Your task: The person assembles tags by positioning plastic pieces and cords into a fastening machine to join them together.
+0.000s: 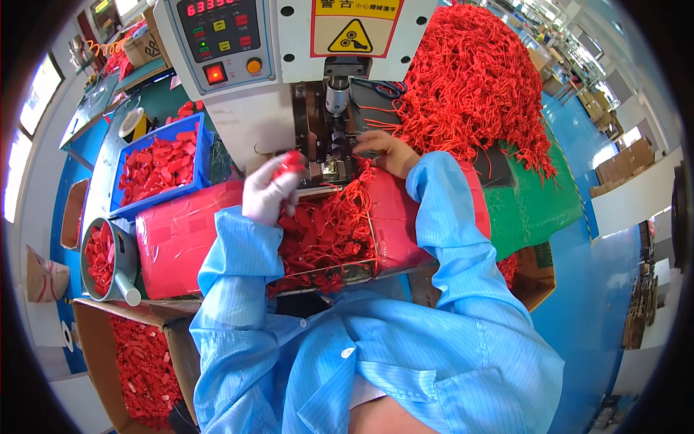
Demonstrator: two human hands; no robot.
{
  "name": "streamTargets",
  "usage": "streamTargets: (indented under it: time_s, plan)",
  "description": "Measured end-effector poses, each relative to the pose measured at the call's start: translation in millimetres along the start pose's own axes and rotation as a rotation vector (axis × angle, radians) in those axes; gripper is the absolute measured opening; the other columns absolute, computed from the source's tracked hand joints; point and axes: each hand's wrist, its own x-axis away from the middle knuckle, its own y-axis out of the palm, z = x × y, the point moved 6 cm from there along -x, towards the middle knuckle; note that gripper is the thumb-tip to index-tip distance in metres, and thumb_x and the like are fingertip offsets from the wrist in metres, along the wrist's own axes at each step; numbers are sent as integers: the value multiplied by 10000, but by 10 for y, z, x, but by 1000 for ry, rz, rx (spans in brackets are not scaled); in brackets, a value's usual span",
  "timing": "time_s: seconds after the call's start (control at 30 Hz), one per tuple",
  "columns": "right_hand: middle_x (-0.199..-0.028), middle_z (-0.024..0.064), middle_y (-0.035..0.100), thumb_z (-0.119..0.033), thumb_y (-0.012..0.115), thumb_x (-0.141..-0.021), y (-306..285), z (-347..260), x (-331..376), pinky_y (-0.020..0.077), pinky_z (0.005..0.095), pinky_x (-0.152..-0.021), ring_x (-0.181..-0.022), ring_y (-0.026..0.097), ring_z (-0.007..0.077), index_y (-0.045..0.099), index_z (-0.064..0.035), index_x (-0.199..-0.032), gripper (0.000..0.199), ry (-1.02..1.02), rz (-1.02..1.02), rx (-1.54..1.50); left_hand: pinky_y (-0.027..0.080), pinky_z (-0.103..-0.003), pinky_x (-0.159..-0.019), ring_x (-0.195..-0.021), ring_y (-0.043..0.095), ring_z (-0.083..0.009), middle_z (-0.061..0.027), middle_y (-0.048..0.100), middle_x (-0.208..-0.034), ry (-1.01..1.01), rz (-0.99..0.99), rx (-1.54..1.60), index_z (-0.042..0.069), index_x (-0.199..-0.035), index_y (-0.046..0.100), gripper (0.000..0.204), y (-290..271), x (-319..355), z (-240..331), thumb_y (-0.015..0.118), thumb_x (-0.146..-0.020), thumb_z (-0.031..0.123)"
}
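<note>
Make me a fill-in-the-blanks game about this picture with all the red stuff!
1. The left hand wears a ____ glove.
2. The plastic bin left of the machine is ____.
3. The right hand is bare and rests beside a big heap of red ____.
Missing words: white; blue; cords

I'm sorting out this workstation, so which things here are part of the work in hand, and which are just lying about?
In use:
left hand, gloved, holding a red tag
right hand at the press machine
red corded tags in front of the person
heap of red cords

Lying about:
blue bin
metal scoop
cardboard box
tape roll
</note>
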Motion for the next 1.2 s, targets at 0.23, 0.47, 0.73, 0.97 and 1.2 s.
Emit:
streamTargets:
  time_s: [0.23, 0.47, 0.73, 0.97, 1.2]
  plan:
    - [-935, 22, 626, -1, 588, -769, 218, -51, -80, 439, 232, -757, -790, 546, 110, 643, -62, -974, 221, 243, -234, -326, 335, -191, -383, -442, 443, -77, -33, 561, -623, -384, -551, -361, 28, -1095, 600, 359, 279, 180, -323, 657, -771, 170]
    - [-826, 7, 624, -123, 600, -816, -19, -343, 341, 424, 208, -671, -715, 533, 93, 649, -52, -901, 123, 260, -68, -302, 342, -193, -386, -437, 443, -88, -33, 537, -601, -456, -663, -399, 41, -1093, 606, 356, 400, 231, -255, 661, -773, 185]
    - [-649, 31, 577, -158, 588, -826, -161, -77, 476, 391, 189, -571, -580, 492, 92, 636, -37, -788, 136, 421, 394, -742, 343, -201, -379, -439, 457, -106, -42, 529, -591, -476, -791, -678, 24, -1085, 603, 362, 479, 251, -190, 664, -771, 193]
    - [-567, 16, 514, -165, 581, -827, -147, -173, 469, 348, 189, -493, -495, 426, 81, 611, -49, -734, 152, 353, 429, -841, 357, -213, -386, -439, 454, -114, -56, 511, -559, -490, -780, -611, 8, -1097, 583, 389, 440, 254, -280, 660, -772, 207]
    - [-559, 1, 504, -169, 576, -833, -376, -79, 435, 344, 197, -458, -473, 414, 76, 606, -49, -781, 134, 433, 501, -569, 365, -210, -370, -415, 455, -117, -54, 528, -552, -508, -773, -645, -5, -1072, 594, 340, 516, 249, -172, 639, -770, 144]
